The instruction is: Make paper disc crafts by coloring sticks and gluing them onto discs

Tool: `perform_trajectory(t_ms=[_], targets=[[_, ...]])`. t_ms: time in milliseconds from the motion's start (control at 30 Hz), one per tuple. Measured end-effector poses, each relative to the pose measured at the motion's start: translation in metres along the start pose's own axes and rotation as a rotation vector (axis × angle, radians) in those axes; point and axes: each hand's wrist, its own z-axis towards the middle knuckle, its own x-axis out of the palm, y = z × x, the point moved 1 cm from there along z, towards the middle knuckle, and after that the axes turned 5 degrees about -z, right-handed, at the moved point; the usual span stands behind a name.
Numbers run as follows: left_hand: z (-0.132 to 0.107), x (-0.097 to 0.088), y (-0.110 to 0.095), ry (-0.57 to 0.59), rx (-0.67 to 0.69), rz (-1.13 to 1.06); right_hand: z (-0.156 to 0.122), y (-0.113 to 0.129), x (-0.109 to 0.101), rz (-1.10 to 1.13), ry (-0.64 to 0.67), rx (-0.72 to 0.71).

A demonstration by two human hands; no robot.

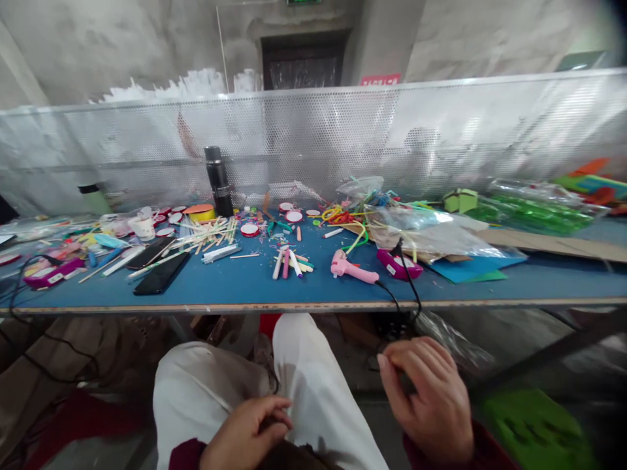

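My left hand (247, 431) rests on my lap over the white trousers (304, 378), its fingers curled and pinched together; whether it holds anything I cannot make out. My right hand (426, 398) hangs below the table's front edge, beside my right knee, fingers curled inward with the tips close to a black cable (401, 307) that drops from the table. Nothing shows plainly inside it. On the blue table top (255, 284) above lie a pink glue gun (350, 267) and a second magenta glue gun (399, 264), both wired.
Coloured sticks (289, 261), wooden sticks (208, 235), red-white tape rolls (249, 230), a black phone (161, 273) and a black flask (218, 179) crowd the table. Plastic bags (421, 228) and cardboard (553, 245) lie right. A perforated metal screen (343, 137) backs it. A green stool (533, 427) stands lower right.
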Motion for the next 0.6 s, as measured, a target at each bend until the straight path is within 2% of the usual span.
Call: perform_trajectory(t_ms=[100,200,367,433,500,600], targets=[[-0.010,-0.011,0.013,-0.046,-0.032,-0.027,-0.011,-0.023,-0.006,-0.182,0.026,0.097],[-0.018,-0.021,0.022,-0.093,-0.046,-0.063,-0.020,-0.037,-0.012,-0.273,-0.004,0.186],[-0.022,-0.033,0.024,-0.231,-0.022,-0.097,-0.014,-0.041,-0.022,-0.253,-0.056,0.100],[-0.021,-0.041,0.015,-0.270,0.014,-0.073,-0.005,-0.038,-0.020,-0.201,-0.052,0.067],[-0.019,-0.054,-0.005,-0.328,0.076,-0.011,0.010,-0.033,-0.014,-0.147,-0.054,0.050],[-0.015,-0.087,-0.057,-0.501,0.230,0.101,0.045,-0.021,0.001,-0.076,-0.078,0.001]])
